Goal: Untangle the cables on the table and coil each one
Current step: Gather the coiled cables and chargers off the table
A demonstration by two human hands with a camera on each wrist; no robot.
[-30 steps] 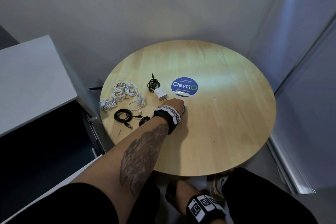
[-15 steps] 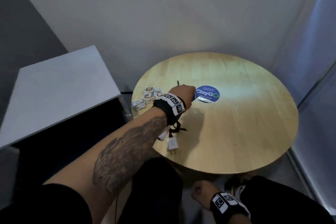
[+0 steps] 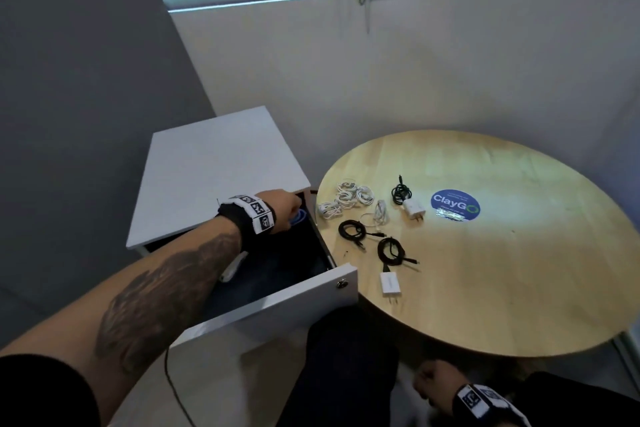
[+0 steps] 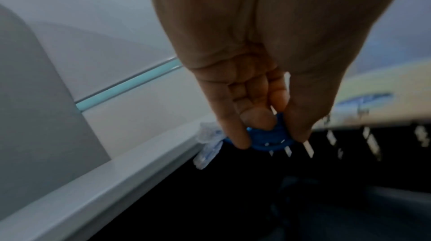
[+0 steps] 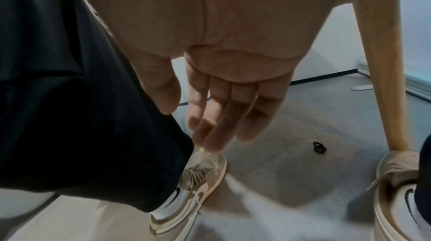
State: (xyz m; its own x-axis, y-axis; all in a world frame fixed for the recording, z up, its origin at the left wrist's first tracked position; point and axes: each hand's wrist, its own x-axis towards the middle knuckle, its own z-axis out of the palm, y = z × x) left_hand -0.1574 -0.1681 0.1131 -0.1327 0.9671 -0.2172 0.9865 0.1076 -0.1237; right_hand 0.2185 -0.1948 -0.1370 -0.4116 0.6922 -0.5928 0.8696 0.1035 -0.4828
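My left hand [image 3: 292,215] hovers over the open drawer [image 3: 277,308] and pinches a small blue round object [image 3: 298,217]. The left wrist view shows fingers and thumb curled round this blue object [image 4: 268,144], with pale plastic bits hanging beside it. On the round wooden table [image 3: 519,288] lie several white coiled cables [image 3: 349,198], a loose white cable [image 3: 379,213], a black coil [image 3: 401,191] by a white charger [image 3: 414,209], two more black coils [image 3: 352,230] [image 3: 391,251] and a white adapter [image 3: 391,284]. My right hand [image 3: 429,388] hangs below the table edge, its fingers [image 5: 210,134] relaxed and holding nothing.
A white cabinet [image 3: 214,170] stands left of the table, its dark drawer pulled out towards me. A blue ClayGo sticker [image 3: 455,206] marks the tabletop. Under the table are a wooden leg [image 5: 385,60], my shoes and a small black object [image 5: 318,147] on the floor.
My left hand left the table near the sticker and swung left to the open drawer with the blue object. The head view turned left. The right hand stayed low.
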